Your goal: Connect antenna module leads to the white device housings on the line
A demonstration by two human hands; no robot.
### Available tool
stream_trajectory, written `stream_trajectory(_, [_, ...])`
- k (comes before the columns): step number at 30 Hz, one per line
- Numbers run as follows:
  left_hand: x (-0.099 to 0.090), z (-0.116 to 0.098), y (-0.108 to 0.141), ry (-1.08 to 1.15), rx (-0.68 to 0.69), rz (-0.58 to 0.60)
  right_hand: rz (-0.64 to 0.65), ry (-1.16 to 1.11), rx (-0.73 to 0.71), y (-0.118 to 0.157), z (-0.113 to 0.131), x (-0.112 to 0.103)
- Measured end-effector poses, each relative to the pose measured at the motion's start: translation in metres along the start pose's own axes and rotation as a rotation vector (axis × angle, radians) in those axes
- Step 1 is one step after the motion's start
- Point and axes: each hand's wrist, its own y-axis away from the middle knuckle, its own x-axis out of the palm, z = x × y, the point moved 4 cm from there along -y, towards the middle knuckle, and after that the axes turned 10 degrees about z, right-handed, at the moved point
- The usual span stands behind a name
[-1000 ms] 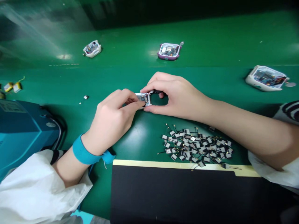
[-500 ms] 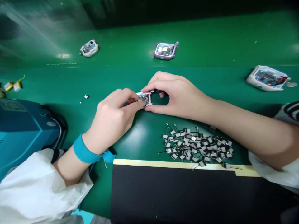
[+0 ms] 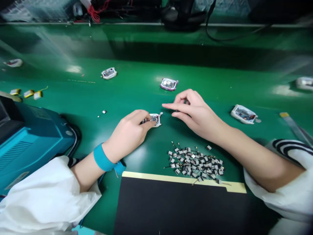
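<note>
case (image 3: 158, 121), open side up, board (image 3: 154, 119) showing: under the left hand (image 3: 130, 129), near mid-view, on or just above the table (image 3: 137, 98); cannot tell which. clock bearings below run from this case, 12 at the far side.

step, as judged: steadying the open case with one hand, the other free of it. any further work inside would seem to call for a firm left hold, then the right fingertips coming in toward 8 o'clock, lightly, with small parts exposed.

left fingers: curled, pinching the case. thumb lies over the board; index bent near the far edge. remaining fingers tucked behind; their contact cannot be told.

right hand (image 3: 195, 112): between 2 and 3 o'clock, apart from the case. index straight, pointing to about 9; thumb below it, tips a little apart, not spread wide. other fingers bent. dark spot between thumb and index: cannot tell whether a held part or shadow.

round tab (image 3: 161, 113) at the case's 1 o'clock corner, uncovered.

nearby: purple case (image 3: 168, 85) near 1 o'clock; pile (image 3: 195, 163) of small parts at 4; loose part (image 3: 104, 111) at 9, well apart.
</note>
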Motion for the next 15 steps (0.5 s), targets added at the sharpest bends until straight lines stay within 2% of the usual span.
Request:
stream_trajectory(4, [0.001, 0.001, 0.002, 0.015, -0.010, -0.001, -0.061, -0.178, 0.049, -0.003, 0.012, -0.005])
stream_trajectory(8, [0.003, 0.002, 0.004, 0.011, -0.023, 0.014, -0.147, -0.382, 0.112, -0.010, 0.018, 0.006])
stream_trajectory(10, [0.004, 0.003, 0.004, 0.008, -0.023, 0.009, -0.177, -0.378, 0.101, -0.011, 0.019, 0.012])
stream_trajectory(15, [0.005, 0.003, 0.005, 0.005, -0.019, -0.018, -0.237, -0.164, -0.011, -0.010, 0.023, 0.016])
